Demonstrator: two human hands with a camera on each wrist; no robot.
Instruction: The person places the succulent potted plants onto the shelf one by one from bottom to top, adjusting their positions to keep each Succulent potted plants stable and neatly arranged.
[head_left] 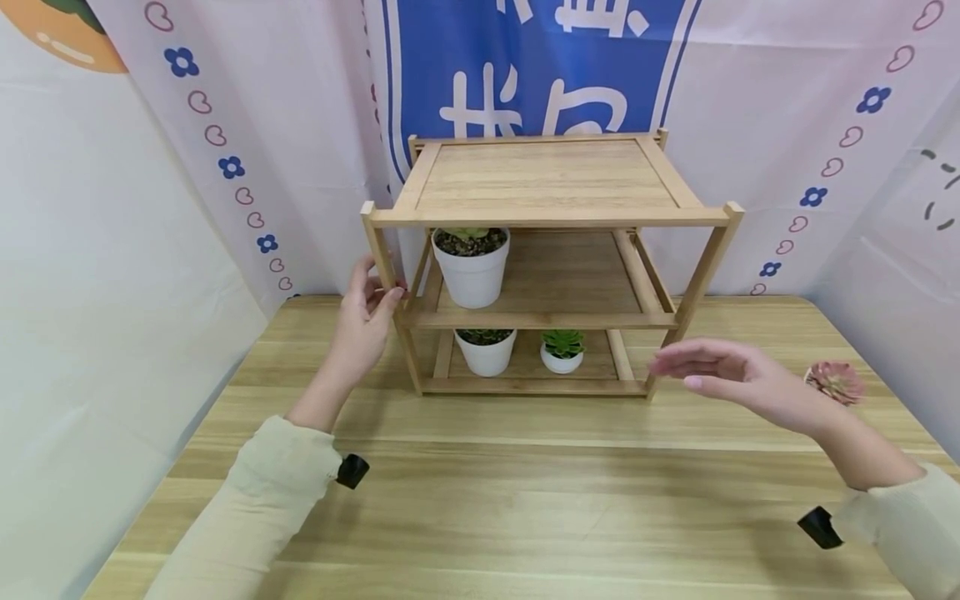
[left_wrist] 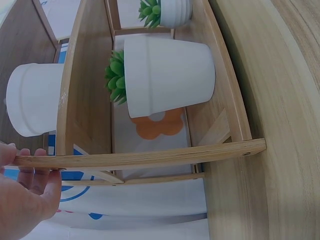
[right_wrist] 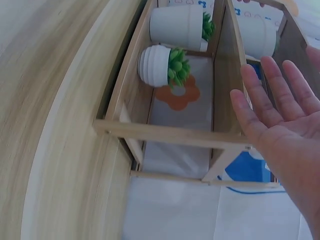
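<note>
Left hand (head_left: 365, 312): raised from the wrist, palm turned inward to the right, fingers (head_left: 382, 293) loosely extended upward with the thumb set apart. Left forearm is angled up and forward, clothed in a cream sleeve (head_left: 255, 508). Right hand (head_left: 723, 371): held flat and nearly level, fingers (head_left: 678, 360) straight, together and directed leftward, nothing being gripped. Right forearm is extended from the lower right, its cream cuff (head_left: 900, 521) seen at the wrist.
</note>
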